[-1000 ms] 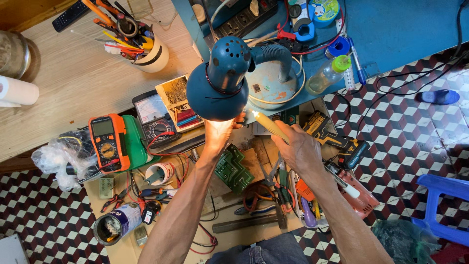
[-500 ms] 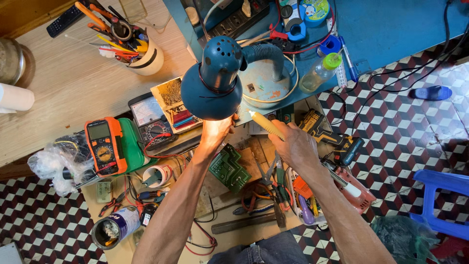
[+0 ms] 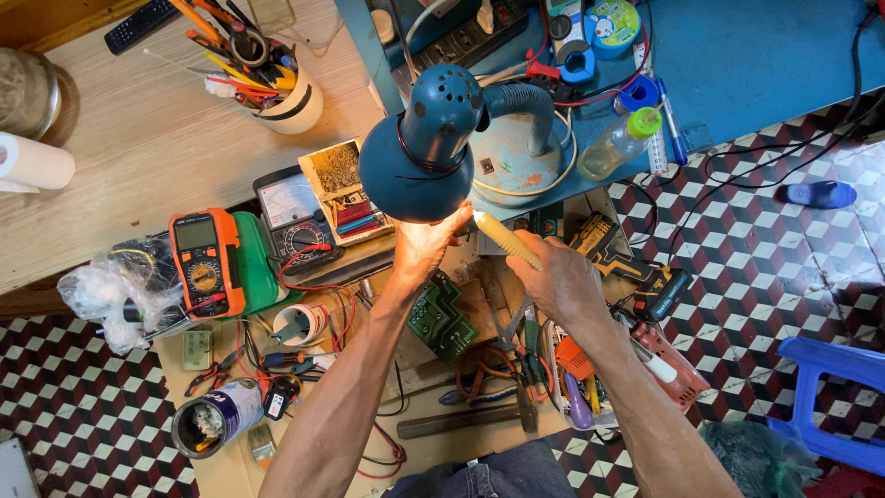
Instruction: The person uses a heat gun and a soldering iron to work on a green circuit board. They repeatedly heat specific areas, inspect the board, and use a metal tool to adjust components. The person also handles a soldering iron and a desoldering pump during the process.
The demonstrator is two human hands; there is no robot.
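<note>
Gripping a yellow-handled tool (image 3: 507, 240), right hand (image 3: 562, 281) fingers clamped; left hand (image 3: 426, 247) fingers spread under lamp shade (image 3: 419, 161) rim.

Under the blue desk lamp (image 3: 433, 148), our left hand (image 3: 429, 244) is lit while our right hand (image 3: 558, 277) grips a yellow-handled tool (image 3: 507, 240) above the cluttered bench (image 3: 433, 443).

A yellow-handled tool (image 3: 509, 242) lies tilted, its tip pointing up-left under the lit shade of a blue desk lamp (image 3: 426, 152), whose base stands on the blue surface (image 3: 756, 65).
</note>
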